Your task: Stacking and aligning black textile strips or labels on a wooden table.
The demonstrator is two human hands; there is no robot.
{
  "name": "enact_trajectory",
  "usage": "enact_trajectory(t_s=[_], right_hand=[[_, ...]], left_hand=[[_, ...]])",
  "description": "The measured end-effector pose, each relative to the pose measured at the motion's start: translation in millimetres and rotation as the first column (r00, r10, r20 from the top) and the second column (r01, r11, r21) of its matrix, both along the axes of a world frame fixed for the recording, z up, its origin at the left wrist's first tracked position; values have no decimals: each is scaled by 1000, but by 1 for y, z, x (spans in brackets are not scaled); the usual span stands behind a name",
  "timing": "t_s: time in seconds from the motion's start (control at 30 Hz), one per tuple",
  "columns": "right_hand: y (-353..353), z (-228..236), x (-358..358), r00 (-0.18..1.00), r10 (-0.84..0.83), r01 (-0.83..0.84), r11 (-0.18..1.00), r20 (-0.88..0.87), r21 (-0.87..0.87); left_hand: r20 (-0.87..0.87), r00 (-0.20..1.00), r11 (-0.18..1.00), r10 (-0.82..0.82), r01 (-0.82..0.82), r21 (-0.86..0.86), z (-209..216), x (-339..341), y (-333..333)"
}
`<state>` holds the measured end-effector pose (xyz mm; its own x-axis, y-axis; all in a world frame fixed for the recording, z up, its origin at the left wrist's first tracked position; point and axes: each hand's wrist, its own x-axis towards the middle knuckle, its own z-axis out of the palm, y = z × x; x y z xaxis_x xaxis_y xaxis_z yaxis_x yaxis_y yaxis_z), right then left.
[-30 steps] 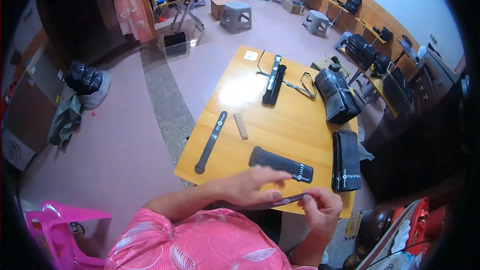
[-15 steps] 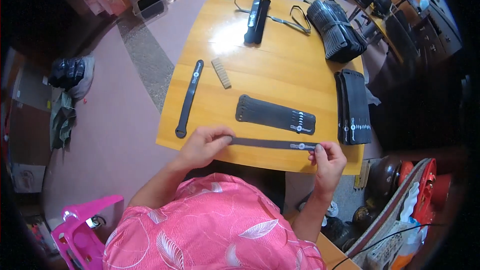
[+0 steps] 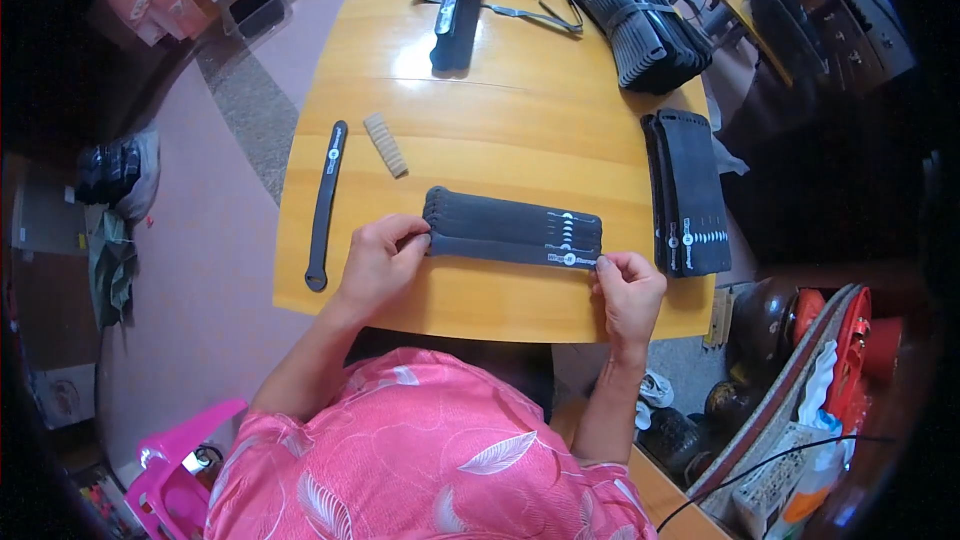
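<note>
A black strap (image 3: 500, 249) with a white printed mark stretches between my two hands. My left hand (image 3: 388, 258) pinches its left end, and my right hand (image 3: 629, 292) pinches the right end. The strap lies along the near edge of a fanned row of overlapping black straps (image 3: 500, 217) on the wooden table (image 3: 480, 130). To the left, a single black strap (image 3: 324, 205) with a holed end lies lengthwise. Between that strap and the row is a short ridged beige strip (image 3: 385, 144).
At the far right of the table lies a thick banded bundle of black straps (image 3: 645, 30). Nearer stands another stack of black straps (image 3: 695, 190). Farther back are more dark straps (image 3: 460, 25) and a thin looped band (image 3: 540, 15). A pink plastic chair (image 3: 170, 470) is at lower left.
Both hands moved the held strap away from my body, from the bare near table onto the near edge of the strap row. The whole view has shifted slightly.
</note>
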<state>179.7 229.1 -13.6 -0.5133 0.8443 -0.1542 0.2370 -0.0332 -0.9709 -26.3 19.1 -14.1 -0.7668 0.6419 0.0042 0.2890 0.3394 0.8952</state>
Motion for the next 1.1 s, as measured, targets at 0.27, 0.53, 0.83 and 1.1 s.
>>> enact_trajectory(t_s=[0.27,0.53,0.83,1.1], right_hand=[[0,-2,-8,978,-61,28,986,199,165],[-5,0,-15,951,-123,36,955,284,295],[-6,1,-17,946,-138,16,924,293,381],[-9,3,-18,941,-135,8,926,310,377]], left_hand=[[-122,992,998,19,-27,-64,4,0,5],[-133,991,996,19,-30,-83,1,-1,3],[-175,984,999,30,-34,-22,0,1,6],[-189,981,998,41,-48,-35,3,2,5]])
